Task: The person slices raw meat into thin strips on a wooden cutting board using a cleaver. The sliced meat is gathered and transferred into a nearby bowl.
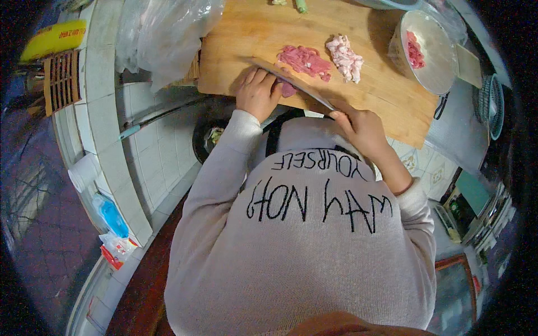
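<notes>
My right hand (362, 128) is closed around the handle of a kitchen knife (309, 89), whose blade lies slantwise over the near part of a wooden cutting board (248, 38). Beside the blade, my left hand (258, 90) rests its bent fingers on a small piece of red meat (288, 89) at the board's near edge. Part of that piece is hidden by the hand and blade. Just beyond the knife is a pile of sliced red meat (304, 61). Pale, fatty pieces (344, 58) form a separate pile to its right.
A pale bowl (435, 63) with some red meat stands to the board's right. Clear plastic bags (168, 33) hang over the left side. A green stalk piece (301, 6) lies at the far edge. Below left is a dark pan (201, 143) with food scraps.
</notes>
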`<state>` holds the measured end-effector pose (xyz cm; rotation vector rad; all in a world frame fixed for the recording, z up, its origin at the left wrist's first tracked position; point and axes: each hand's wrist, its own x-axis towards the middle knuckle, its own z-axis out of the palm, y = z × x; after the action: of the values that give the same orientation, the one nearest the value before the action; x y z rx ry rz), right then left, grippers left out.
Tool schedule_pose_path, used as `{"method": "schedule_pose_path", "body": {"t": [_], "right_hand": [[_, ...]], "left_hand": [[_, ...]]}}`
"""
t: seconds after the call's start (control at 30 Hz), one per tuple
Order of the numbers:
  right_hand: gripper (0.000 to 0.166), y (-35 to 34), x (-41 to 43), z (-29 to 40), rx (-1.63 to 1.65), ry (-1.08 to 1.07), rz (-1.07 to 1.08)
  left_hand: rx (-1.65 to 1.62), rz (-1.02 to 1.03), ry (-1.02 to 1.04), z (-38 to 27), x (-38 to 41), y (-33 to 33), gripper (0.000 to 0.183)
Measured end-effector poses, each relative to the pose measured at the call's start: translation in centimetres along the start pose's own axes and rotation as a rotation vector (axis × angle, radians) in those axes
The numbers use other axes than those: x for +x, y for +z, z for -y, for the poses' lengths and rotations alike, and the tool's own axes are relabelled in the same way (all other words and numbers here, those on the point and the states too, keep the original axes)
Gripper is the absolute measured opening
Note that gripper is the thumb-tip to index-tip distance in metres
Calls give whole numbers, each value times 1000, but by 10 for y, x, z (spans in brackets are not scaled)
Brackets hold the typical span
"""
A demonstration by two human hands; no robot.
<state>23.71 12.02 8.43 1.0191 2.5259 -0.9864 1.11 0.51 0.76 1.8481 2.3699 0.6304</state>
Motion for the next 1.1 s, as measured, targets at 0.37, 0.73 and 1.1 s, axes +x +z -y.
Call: {"method": "schedule_pose_path", "body": {"t": [0.37, 0.73, 1.1], "right_hand": [[43, -12, -14, -5, 186, 58, 12], [41, -20, -5, -5, -77, -31, 79], [41, 14, 19, 9, 43, -10, -48]], "left_hand": [[-221, 97, 37, -4, -14, -3, 28], [-128, 96, -25, -12, -19, 7, 24], [-165, 174, -112, -29, -21, 14, 31]]}}
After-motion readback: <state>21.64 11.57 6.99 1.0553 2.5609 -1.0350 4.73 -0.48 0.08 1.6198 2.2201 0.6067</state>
